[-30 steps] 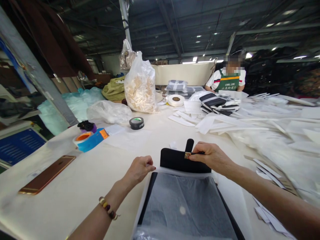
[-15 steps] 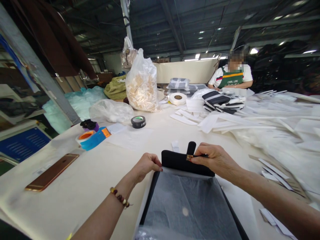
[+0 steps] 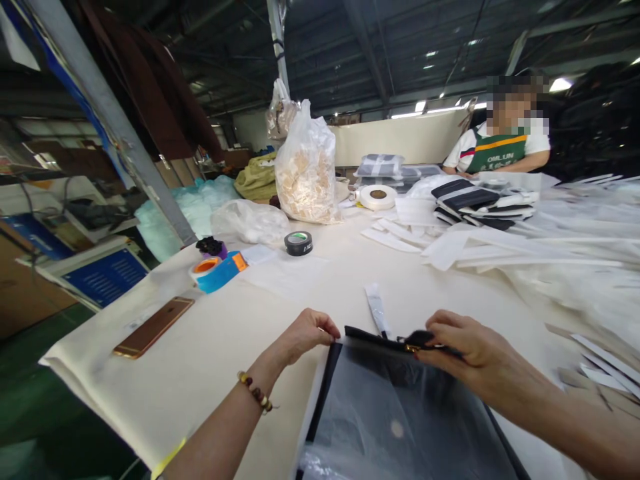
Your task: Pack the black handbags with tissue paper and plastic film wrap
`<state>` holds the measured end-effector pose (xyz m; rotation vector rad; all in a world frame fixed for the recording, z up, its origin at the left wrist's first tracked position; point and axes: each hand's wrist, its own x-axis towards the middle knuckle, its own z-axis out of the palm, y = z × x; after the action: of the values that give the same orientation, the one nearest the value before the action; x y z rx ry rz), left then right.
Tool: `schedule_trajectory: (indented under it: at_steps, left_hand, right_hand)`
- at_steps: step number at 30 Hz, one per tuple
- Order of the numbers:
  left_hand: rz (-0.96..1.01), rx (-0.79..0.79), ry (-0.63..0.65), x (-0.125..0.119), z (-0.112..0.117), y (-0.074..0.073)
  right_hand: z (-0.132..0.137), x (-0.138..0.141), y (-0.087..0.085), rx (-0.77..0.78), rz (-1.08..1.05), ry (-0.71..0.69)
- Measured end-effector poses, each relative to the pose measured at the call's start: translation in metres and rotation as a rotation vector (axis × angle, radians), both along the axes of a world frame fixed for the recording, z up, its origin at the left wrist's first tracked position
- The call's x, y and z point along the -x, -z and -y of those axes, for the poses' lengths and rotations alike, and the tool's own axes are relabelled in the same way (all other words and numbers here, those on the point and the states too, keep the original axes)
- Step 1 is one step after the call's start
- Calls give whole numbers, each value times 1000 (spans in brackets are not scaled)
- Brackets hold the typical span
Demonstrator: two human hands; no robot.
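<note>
A black bag (image 3: pixel 320 393) lies flat in front of me, its front covered by a thin translucent sheet (image 3: pixel 380 413). My left hand (image 3: pixel 305 339), with a bead bracelet, is closed in a pinch at the bag's upper left corner; whether the sheet's edge is also between the fingers I cannot tell. My right hand (image 3: pixel 463 343) grips the black flap (image 3: pixel 373 337) near its gold-coloured clasp (image 3: pixel 411 348). The flap is seen almost edge-on, tilted over the sheet's top. Just behind it lies a narrow white strip (image 3: pixel 375 307).
To the left are a phone (image 3: pixel 154 327), a blue tape roll (image 3: pixel 220 272) and a black tape roll (image 3: pixel 299 243). A filled plastic bag (image 3: pixel 307 173) stands behind. White strips (image 3: pixel 510 250) cover the right side. A co-worker (image 3: pixel 500 150) sits across the table.
My right hand has tipped the flap from upright down towards me, over the sheet. The left hand stays at the corner. My view has turned slightly left.
</note>
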<state>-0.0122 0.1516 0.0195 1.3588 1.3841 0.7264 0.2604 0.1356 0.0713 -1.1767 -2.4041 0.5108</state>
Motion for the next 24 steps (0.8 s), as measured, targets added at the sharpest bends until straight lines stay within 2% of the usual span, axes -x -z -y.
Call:
schedule_trajectory:
  at_steps: [2,4,7,8,9,11,12,14,16,18,20,21,22,24]
  left_hand:
    - [-52,-23,12,3,0,-1]
    - [-132,-69,5,4,2,-9]
    - [-224,-193,25,-7,15,-34]
    - [-237,-239,91,-15,22,-45]
    - [-245,-275,209,-25,30,-54]
    - [-346,-352,567,-45,49,-68]
    - [-404,-362,672,-55,58,-72]
    - [-528,-316,781,-72,72,-72]
    - [-625,-246,815,-81,81,-69]
    - [-685,-222,834,-84,84,-68]
    - [-737,-196,847,-85,83,-70]
    - [-765,-172,851,-86,83,-72]
    - [-791,-141,852,-88,83,-74]
    - [-837,-86,843,-92,83,-76]
  right_hand:
    - [16,-2,12,-138,1,-53]
    - [33,-2,24,-227,5,-131]
    - [54,1,36,-242,30,-198]
    - [59,3,38,-235,44,-204]
    - [63,5,40,-231,65,-204]
    - [67,10,41,-229,123,-197]
    - [68,12,40,-222,161,-181]
    - [68,12,34,-187,193,-151]
    - [68,4,26,-139,99,-159]
    - [67,-15,20,-117,-115,-49]
    - [67,-41,22,-81,-296,285]
    - [68,-54,27,-23,-330,446]
    - [71,-66,35,37,-338,547]
    - [77,-83,53,145,-341,607]
